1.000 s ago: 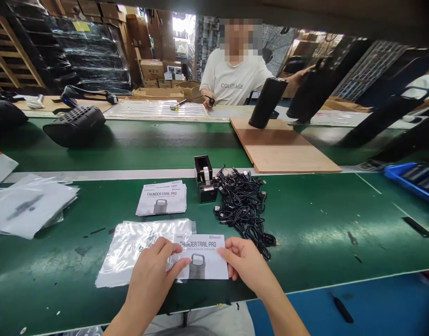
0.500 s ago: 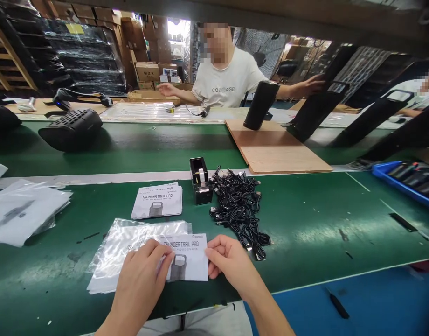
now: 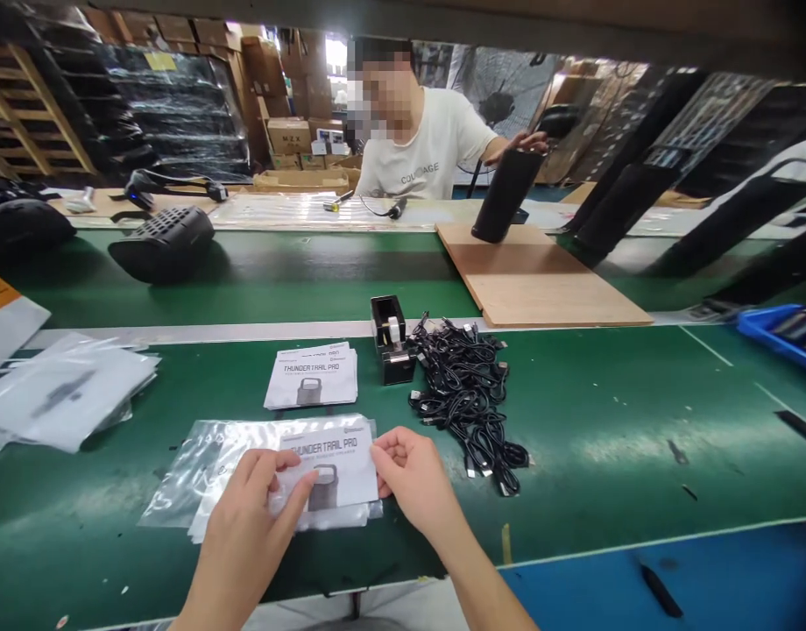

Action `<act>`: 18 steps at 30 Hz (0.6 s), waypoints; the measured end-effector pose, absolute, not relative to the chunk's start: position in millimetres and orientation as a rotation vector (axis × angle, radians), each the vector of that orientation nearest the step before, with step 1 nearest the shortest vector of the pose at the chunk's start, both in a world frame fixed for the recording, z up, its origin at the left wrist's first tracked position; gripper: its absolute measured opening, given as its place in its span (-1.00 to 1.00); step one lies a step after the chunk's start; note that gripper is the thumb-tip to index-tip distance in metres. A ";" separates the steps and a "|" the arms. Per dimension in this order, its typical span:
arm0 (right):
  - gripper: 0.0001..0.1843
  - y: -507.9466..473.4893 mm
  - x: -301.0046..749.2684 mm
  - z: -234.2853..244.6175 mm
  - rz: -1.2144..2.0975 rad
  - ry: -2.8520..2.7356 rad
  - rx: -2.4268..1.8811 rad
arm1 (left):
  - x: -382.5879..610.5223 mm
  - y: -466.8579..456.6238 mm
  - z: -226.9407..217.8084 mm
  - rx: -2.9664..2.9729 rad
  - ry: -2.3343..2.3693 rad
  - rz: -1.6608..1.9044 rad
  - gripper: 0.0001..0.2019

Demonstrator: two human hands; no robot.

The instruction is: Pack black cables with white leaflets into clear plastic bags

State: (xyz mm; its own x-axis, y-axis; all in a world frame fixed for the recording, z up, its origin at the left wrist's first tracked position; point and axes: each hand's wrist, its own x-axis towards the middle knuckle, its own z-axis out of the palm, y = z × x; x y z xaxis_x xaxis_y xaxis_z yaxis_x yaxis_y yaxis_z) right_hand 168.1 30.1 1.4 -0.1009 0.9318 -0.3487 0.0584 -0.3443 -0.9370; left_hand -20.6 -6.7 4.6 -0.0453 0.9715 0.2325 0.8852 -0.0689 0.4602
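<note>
My right hand (image 3: pixel 413 478) pinches the right edge of a printed manual (image 3: pixel 341 486) with a speaker pictured on its cover. The manual's left part looks hazy, under the film of a clear plastic bag (image 3: pixel 180 478). My left hand (image 3: pixel 245 508) is closed on the bag by the manual's left side, thumb lying across the cover; what its fingertips grip is partly hidden. More bags and white sheets lie flat beneath both hands. Just beyond them sits a stack of the same manuals (image 3: pixel 311 377).
A black tape dispenser (image 3: pixel 393 342) and a heap of black cables (image 3: pixel 469 394) lie right of the stack. Bagged papers (image 3: pixel 67 390) are at left. Across the belt, a co-worker's hand (image 3: pixel 518 147) grips a black speaker (image 3: pixel 508 197) on a wooden board (image 3: pixel 561 280). A blue tray (image 3: pixel 777 337) stands right.
The manual has shifted left relative to the bag and tilted slightly, with both hands still on it. The co-worker's hand has moved onto the speaker on the board. My view has turned slightly left.
</note>
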 end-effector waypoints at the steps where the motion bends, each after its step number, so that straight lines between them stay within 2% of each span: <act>1: -0.88 29.1 170.8 0.8 1.517 -1.121 -1.455 | -23.9 -7.5 3.6 2.072 2.019 0.754 -0.77; 10: -0.78 23.8 191.2 2.1 1.518 -1.053 -1.469 | -22.1 -14.1 -2.6 2.034 1.829 0.688 -0.87; 18: -0.74 13.1 195.9 6.3 1.589 -1.070 -1.502 | -14.0 -22.6 -10.4 2.218 1.783 0.767 -0.92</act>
State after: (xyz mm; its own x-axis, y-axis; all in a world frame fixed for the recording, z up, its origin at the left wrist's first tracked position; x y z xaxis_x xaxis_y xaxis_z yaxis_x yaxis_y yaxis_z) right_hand 195.9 13.1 6.3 -0.0900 0.9015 -0.4234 0.0532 -0.4202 -0.9059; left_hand -14.0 -22.6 -10.4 0.1406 0.9522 0.2713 0.8519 -0.2559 0.4569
